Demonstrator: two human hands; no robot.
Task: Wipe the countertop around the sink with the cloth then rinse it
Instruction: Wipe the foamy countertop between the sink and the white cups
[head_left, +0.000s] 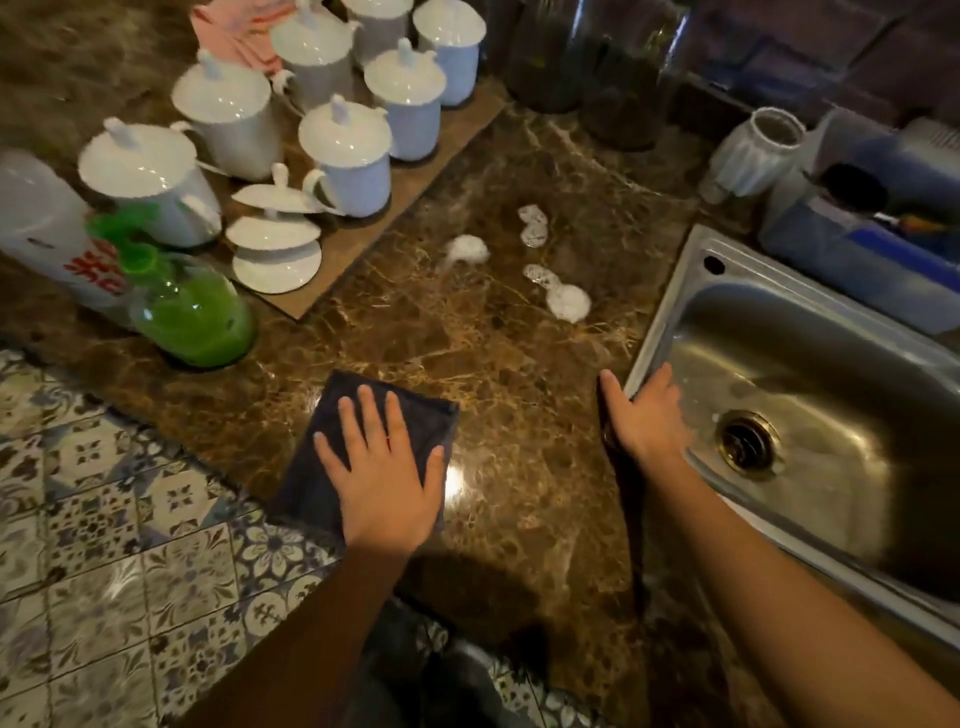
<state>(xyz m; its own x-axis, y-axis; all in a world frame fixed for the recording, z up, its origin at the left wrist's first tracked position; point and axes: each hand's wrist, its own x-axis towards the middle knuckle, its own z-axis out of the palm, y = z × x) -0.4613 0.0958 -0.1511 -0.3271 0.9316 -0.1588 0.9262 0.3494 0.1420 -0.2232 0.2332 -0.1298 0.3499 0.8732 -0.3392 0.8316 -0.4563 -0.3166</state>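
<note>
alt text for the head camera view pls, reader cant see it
A person's left hand presses a dark cloth flat on a brown marble countertop while the right hand rests on the rim of a steel sink. Patches of white foam lie farther back, near lidded white cups and a green bottle.

Bare countertop (467, 353) lies open between lidded cups (345, 156) and sink (810, 374); foam blobs (566, 299) dot it.

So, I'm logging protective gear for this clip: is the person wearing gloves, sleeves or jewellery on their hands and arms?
None visible. The left hand and right hand are bare, with no gloves, rings or watch. Both forearms are uncovered as far as the frame shows; no sleeve cuffs appear.
</note>
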